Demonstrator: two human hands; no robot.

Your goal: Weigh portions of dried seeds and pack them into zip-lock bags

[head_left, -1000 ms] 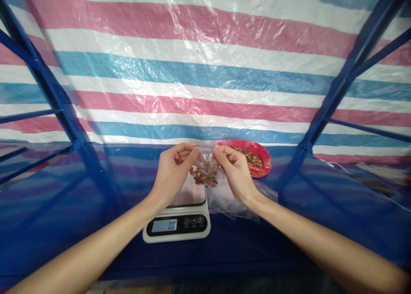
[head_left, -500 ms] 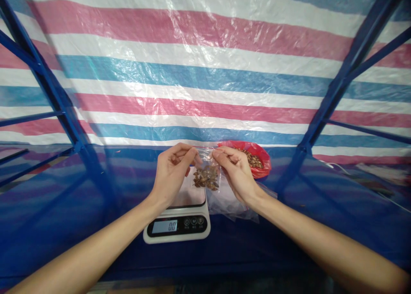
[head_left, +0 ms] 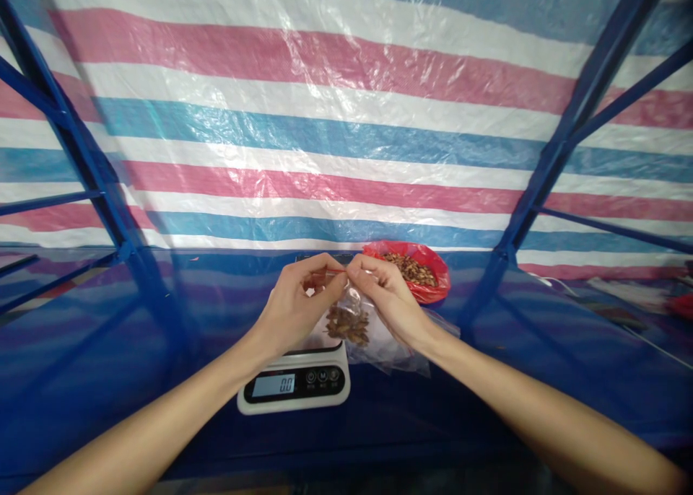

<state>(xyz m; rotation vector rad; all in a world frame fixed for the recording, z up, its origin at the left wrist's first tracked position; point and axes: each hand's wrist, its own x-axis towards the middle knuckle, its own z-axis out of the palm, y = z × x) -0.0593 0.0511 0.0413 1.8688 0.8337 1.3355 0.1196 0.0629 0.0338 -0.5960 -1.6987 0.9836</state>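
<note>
A small clear zip bag (head_left: pixel 347 323) with brown, dried seed-like pieces in its lower part hangs between my hands. My left hand (head_left: pixel 304 293) pinches its top edge from the left, thumb against forefinger. From the right, my right hand (head_left: pixel 387 293) pinches the same edge, and the fingertips of both hands nearly meet. Below and left of the bag stands a white digital scale (head_left: pixel 292 401), its display reading 0.0. My left hand and the bag hide most of its weighing plate.
A red plastic bag (head_left: pixel 441 286) lined open like a bowl holds more brown pieces behind my right hand. Several clear empty bags (head_left: pixel 395 354) lie right of the scale. Blue metal shelf posts (head_left: pixel 533 185) flank the blue shelf surface (head_left: pixel 216 286), with a striped sheet (head_left: pixel 325 134) behind.
My hands have come closer together along the bag's top edge. The bag hangs slightly lower in view, and the whole view has shifted a little.
</note>
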